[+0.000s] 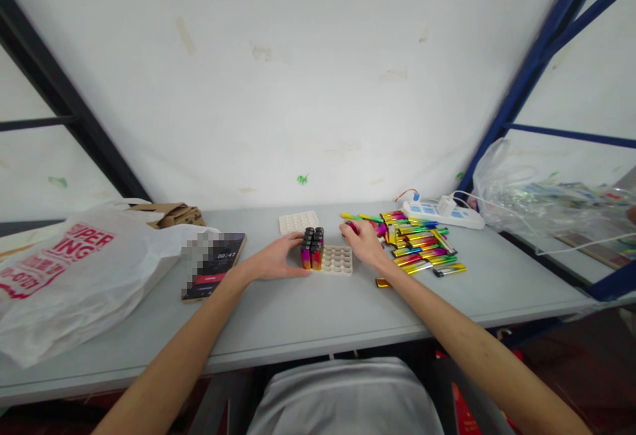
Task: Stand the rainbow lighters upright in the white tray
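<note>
The left hand (278, 257) rests open against the slotted tray (338, 259); the right hand (364, 241) has its grip closed on a lighter (351, 226) by the pile (422, 244).

Grey table (308, 316) across the lower middle of the frame. Bears at left a white plastic bag (64, 276) with red print, crumpled brown paper (169, 213) behind, a dark phone (214, 266) beside. At centre, a white holed tray (338, 259), a second tray (298, 221) behind. Right of centre, a pile of shiny coloured lighters (417, 243), one gold lighter (382, 283) apart in front, a white power strip (442, 213), a clear plastic bag (536, 206) far right.
</note>
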Demonstrator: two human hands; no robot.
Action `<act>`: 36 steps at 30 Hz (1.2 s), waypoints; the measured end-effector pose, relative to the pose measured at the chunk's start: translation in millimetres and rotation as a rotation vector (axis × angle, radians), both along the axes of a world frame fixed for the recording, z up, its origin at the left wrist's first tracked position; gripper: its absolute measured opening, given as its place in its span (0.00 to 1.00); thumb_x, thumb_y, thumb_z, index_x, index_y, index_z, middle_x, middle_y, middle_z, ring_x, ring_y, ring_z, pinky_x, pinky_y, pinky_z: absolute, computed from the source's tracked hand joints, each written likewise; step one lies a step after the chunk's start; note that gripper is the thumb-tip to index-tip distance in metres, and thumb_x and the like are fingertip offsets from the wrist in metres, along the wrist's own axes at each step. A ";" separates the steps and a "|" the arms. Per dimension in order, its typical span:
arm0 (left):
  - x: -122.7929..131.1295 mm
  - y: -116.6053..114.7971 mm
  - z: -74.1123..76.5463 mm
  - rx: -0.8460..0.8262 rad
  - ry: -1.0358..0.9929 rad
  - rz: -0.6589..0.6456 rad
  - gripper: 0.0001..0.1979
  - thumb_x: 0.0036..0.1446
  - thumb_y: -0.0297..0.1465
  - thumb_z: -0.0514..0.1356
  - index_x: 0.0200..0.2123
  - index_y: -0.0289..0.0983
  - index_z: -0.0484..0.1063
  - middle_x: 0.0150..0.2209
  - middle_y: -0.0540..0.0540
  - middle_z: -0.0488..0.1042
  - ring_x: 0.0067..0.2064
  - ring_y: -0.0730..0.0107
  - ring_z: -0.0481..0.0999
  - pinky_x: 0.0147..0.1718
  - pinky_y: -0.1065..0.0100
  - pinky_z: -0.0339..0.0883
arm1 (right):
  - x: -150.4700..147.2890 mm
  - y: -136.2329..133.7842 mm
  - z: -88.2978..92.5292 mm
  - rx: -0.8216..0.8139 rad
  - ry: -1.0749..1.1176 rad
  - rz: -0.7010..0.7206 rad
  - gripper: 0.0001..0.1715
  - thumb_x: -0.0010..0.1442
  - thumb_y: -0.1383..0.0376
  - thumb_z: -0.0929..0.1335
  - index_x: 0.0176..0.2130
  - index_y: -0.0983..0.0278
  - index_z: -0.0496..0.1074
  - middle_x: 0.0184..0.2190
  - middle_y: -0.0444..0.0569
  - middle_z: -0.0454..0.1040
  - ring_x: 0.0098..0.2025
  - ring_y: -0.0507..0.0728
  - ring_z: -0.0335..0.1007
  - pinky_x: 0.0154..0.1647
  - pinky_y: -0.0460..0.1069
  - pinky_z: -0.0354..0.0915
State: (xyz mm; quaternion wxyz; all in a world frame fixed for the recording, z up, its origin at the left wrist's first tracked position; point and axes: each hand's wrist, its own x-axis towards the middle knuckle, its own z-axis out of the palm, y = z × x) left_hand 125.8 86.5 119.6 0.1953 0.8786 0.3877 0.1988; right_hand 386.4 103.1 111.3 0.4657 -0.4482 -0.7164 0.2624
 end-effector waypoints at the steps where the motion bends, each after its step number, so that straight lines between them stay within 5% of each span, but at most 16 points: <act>1: -0.6 0.1 -0.6 -0.002 0.008 0.006 0.38 0.51 0.45 0.72 0.63 0.36 0.71 0.67 0.37 0.69 0.65 0.44 0.70 0.69 0.50 0.59 | -0.3 -0.5 0.2 0.008 0.000 0.000 0.22 0.62 0.52 0.62 0.23 0.59 0.54 0.21 0.41 0.55 0.26 0.52 0.51 0.26 0.48 0.47; 11: -0.7 -1.0 -4.2 -0.003 0.035 0.058 0.41 0.50 0.43 0.73 0.64 0.32 0.68 0.66 0.33 0.69 0.66 0.42 0.69 0.68 0.49 0.59 | -0.1 1.5 -1.6 0.001 -0.017 -0.005 0.24 0.65 0.50 0.61 0.23 0.59 0.55 0.21 0.40 0.57 0.26 0.52 0.52 0.27 0.48 0.48; 19: 7.0 -3.7 -5.7 0.034 -0.019 0.090 0.42 0.48 0.48 0.74 0.61 0.35 0.71 0.63 0.35 0.72 0.62 0.42 0.72 0.66 0.51 0.63 | 2.2 0.8 2.2 0.045 -0.132 0.069 0.22 0.72 0.48 0.60 0.33 0.60 0.64 0.28 0.42 0.68 0.29 0.54 0.63 0.32 0.48 0.58; 23: 6.6 -2.6 -7.4 0.033 -0.024 0.093 0.41 0.48 0.49 0.73 0.61 0.35 0.71 0.62 0.36 0.73 0.62 0.43 0.73 0.65 0.51 0.64 | 4.6 1.7 2.2 0.232 -0.267 0.110 0.21 0.73 0.52 0.60 0.32 0.60 0.65 0.33 0.48 0.72 0.38 0.57 0.68 0.40 0.50 0.62; 29: 7.1 -4.2 -4.6 0.011 -0.015 0.093 0.41 0.49 0.49 0.73 0.61 0.35 0.70 0.63 0.36 0.72 0.63 0.44 0.72 0.66 0.52 0.63 | 5.8 -1.0 3.5 0.179 -0.405 0.046 0.29 0.73 0.49 0.62 0.24 0.60 0.61 0.20 0.43 0.65 0.24 0.54 0.60 0.30 0.50 0.53; 36: 7.9 -4.2 -2.6 0.015 -0.012 0.079 0.40 0.49 0.49 0.73 0.61 0.37 0.70 0.63 0.38 0.73 0.63 0.44 0.72 0.66 0.52 0.63 | 9.9 6.6 -1.1 0.163 -0.476 0.106 0.26 0.74 0.50 0.62 0.29 0.61 0.70 0.26 0.48 0.75 0.28 0.56 0.67 0.33 0.50 0.56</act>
